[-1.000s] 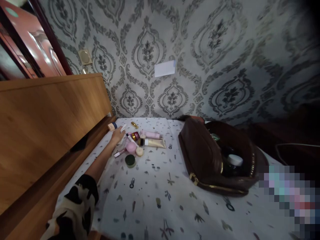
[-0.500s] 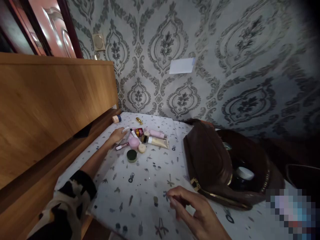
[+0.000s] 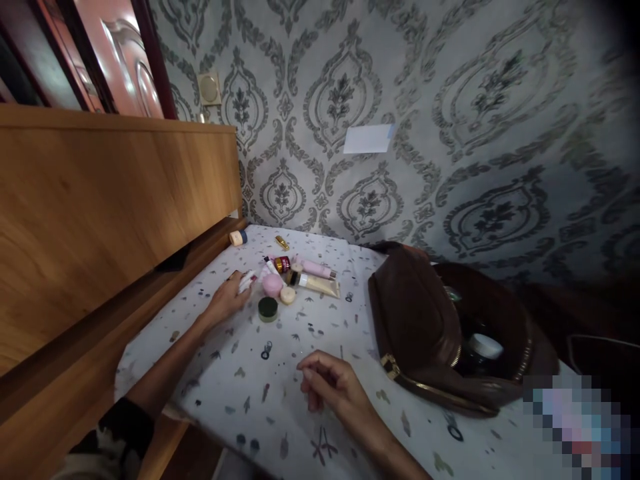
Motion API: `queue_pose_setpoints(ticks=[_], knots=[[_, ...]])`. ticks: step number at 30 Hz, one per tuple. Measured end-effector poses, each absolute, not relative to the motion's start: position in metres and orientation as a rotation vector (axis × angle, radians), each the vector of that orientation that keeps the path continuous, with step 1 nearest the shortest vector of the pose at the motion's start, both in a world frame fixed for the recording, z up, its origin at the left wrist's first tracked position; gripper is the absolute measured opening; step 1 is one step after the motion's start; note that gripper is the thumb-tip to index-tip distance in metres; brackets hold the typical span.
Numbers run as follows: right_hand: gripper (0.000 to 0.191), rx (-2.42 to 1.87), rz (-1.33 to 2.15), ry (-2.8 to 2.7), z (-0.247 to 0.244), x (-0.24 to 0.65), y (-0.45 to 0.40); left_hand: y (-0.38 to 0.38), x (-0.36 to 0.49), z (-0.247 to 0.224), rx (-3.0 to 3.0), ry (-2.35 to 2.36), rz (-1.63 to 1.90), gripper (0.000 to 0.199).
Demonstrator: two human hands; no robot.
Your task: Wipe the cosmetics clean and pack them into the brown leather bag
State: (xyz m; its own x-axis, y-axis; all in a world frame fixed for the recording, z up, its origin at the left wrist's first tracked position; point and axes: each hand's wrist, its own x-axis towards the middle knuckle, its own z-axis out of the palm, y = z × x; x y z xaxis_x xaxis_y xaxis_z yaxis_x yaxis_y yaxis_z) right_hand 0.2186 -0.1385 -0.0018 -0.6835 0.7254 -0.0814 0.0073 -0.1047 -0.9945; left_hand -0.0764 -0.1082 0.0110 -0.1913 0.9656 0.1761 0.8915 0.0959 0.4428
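Observation:
My left hand (image 3: 227, 298) is at the left edge of a cluster of cosmetics, its fingers closed on a small white item (image 3: 246, 281) with a dark pink end; its kind is unclear. Beside it are a pink rounded item (image 3: 273, 285), a small cream-coloured round container (image 3: 287, 295) and a dark-lidded jar (image 3: 268, 309). Behind these lie a red-and-gold jar (image 3: 283, 265), a pink tube (image 3: 316, 268) and a beige tube (image 3: 321, 285). Lower down, my right hand (image 3: 333, 383) hovers over the cloth, fingers loosely curled with nothing visible in them.
A brown bag (image 3: 415, 313) gapes at the right, a white-topped item (image 3: 486, 347) inside. A gold item (image 3: 282, 242) and a blue-and-beige jar (image 3: 239, 238) lie toward the wall. The wooden panel (image 3: 120, 220) borders the left of the patterned cloth (image 3: 220, 393).
My left hand has drawn back toward me with the white item in its fingers. The slim pinkish tube left of the pink item no longer shows there. My right hand has moved left and curled more.

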Motion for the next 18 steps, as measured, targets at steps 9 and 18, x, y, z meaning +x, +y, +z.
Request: queue_pose_setpoints(ticks=[9, 18], knots=[[0.055, -0.736, 2.062, -1.253, -0.021, 0.215, -0.142, -0.158, 0.046, 0.035, 1.933, 1.425, 1.045, 0.033], [0.056, -0.697, 2.016, -1.128, -0.026, 0.212, -0.139, -0.137, 0.071, 0.012, 2.094, 1.574, 1.085, 0.007]])
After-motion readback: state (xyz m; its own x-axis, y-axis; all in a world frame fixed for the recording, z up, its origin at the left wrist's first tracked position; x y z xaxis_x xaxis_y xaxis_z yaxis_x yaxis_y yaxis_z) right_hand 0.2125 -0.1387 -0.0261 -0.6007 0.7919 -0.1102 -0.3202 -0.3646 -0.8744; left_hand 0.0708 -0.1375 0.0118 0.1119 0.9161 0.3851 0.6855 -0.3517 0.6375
